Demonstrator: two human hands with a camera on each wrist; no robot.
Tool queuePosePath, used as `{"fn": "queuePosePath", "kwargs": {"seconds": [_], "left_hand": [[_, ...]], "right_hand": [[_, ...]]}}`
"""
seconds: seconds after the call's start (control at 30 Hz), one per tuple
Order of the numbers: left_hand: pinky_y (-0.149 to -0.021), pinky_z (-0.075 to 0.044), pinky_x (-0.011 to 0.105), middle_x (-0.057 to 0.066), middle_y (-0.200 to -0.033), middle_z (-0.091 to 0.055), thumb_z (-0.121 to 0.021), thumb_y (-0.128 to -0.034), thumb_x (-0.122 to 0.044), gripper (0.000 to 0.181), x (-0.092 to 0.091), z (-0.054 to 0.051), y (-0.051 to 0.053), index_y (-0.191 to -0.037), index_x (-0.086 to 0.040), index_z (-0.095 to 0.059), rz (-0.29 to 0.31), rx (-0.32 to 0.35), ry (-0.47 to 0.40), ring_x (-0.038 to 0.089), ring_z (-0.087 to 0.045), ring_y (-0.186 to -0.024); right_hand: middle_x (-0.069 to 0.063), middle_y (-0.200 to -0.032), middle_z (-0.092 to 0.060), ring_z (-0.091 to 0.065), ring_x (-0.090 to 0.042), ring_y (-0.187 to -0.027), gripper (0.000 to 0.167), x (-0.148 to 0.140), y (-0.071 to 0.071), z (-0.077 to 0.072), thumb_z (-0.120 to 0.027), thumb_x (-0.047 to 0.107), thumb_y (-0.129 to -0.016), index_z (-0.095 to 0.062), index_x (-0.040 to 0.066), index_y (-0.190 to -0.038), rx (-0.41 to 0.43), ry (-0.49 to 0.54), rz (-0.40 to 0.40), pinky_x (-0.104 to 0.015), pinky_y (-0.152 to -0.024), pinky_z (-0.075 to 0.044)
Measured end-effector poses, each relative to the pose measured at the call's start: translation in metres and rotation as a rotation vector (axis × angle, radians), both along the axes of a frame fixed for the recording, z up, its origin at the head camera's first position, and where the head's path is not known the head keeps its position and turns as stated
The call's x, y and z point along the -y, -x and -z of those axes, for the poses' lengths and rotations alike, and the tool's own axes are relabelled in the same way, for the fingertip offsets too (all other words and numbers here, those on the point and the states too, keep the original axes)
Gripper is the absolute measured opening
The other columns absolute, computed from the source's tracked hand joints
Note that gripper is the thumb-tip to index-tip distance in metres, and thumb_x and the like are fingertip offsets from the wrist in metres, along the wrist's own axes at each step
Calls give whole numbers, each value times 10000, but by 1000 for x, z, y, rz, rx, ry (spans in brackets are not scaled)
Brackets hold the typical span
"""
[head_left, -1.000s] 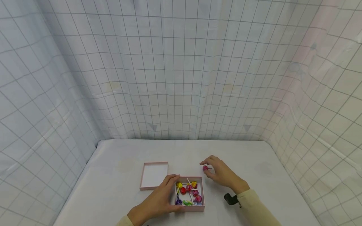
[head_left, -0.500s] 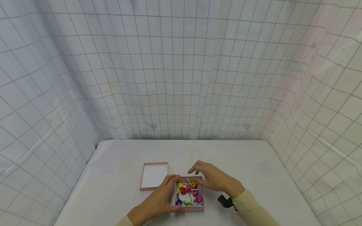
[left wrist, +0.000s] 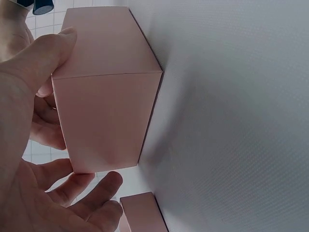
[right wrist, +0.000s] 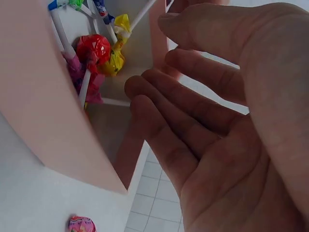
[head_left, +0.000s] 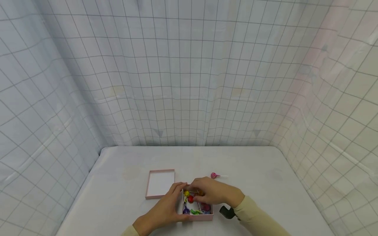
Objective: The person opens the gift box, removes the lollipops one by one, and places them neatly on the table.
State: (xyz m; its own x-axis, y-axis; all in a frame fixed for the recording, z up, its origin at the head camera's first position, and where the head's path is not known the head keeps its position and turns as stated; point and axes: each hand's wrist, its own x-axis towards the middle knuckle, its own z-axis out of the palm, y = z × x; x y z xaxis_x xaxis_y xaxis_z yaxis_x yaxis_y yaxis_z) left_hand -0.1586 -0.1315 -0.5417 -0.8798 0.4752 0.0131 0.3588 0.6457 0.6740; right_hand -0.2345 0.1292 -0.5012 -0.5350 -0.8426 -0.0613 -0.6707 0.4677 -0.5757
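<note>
An uncovered pink box [head_left: 202, 217] holds several wrapped lollipops, among them a red lollipop [right wrist: 93, 48], a yellow one and a purple one [head_left: 186, 210]. My left hand [head_left: 165, 208] grips the box at its left side, thumb on the near wall and fingers at the far left corner. Over the box's open top is my right hand [head_left: 217, 191], its fingers loosely bent near the lollipops. In the right wrist view nothing shows between its thumb and fingers. It covers part of the box's contents in the head view. A pink lollipop [head_left: 214, 175] lies on the table behind the box.
The pink box lid [head_left: 160, 183] lies inside up, just left of the box. A white cloth covers the table [head_left: 251, 164]. Grid-patterned curtains [head_left: 189, 82] stand behind and on both sides. A dark device [head_left: 226, 212] sits by the right wrist.
My right hand has let go of the pink lollipop behind the box and moved left and nearer, over the box. The left hand and the box have stayed in place.
</note>
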Motion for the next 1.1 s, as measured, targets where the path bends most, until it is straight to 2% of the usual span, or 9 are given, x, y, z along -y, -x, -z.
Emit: {"fn": "queuePosePath", "kwargs": {"seconds": [0.13,0.3,0.4,0.5,0.7,0.87,1.1], "left_hand": [[-1283,-540,634,119,-1794,-425,-964,-900,-671,1192,1,1,0,-1768,-90,-389,1,-12,0,386,-584,-1609],[-1287,-525,647,118,-1788,-432,-981,-892,-646,1190,1,0,-1,-1764,-89,-393,-4,3,-13,393,-587,-1605],[-1291,-516,651,125,-1792,-429,-990,-891,-628,1189,1,0,-1,-1765,-86,-393,-7,13,-20,406,-582,-1613],[-1289,-522,646,130,-1789,-432,-998,-887,-619,1189,1,-1,0,-1761,-82,-397,-10,10,-21,407,-586,-1608],[-1281,-561,606,129,-1758,-461,-1009,-867,-631,1202,2,1,0,-1745,-62,-417,-9,-35,-5,348,-620,-1559],[-1290,-548,607,140,-1766,-461,-1011,-865,-629,1212,1,1,0,-1749,-54,-415,-10,-37,-15,347,-611,-1568],[-1280,-554,611,166,-1768,-463,-1023,-854,-621,1219,0,-1,0,-1740,-35,-426,-4,-44,-10,378,-601,-1586]], "right_hand": [[-15,-1502,-781,-726,-68,-1344,437,9,0,0,-807,184,-1123,-730,93,-1544,4,-38,-8,-239,-1161,-609],[3,-1398,-810,-723,2,-1153,461,19,0,3,-825,186,-1111,-716,86,-1548,50,-82,-10,-174,-1035,-610],[14,-1325,-816,-703,33,-1069,454,22,1,3,-842,186,-1100,-725,86,-1527,40,-105,-12,-147,-975,-603],[11,-1273,-821,-709,34,-1049,428,25,2,3,-866,164,-1078,-748,83,-1481,30,-115,-22,-145,-960,-611],[23,-1199,-826,-697,67,-993,371,31,3,6,-899,129,-1043,-802,74,-1397,30,-154,-62,-119,-917,-607],[65,-1063,-827,-678,62,-881,279,37,3,5,-925,123,-1014,-817,111,-1272,10,-192,-35,-122,-834,-602],[90,-1045,-834,-710,70,-902,259,42,3,5,-957,162,-994,-811,123,-1204,-3,-212,-16,-112,-845,-611]]}}
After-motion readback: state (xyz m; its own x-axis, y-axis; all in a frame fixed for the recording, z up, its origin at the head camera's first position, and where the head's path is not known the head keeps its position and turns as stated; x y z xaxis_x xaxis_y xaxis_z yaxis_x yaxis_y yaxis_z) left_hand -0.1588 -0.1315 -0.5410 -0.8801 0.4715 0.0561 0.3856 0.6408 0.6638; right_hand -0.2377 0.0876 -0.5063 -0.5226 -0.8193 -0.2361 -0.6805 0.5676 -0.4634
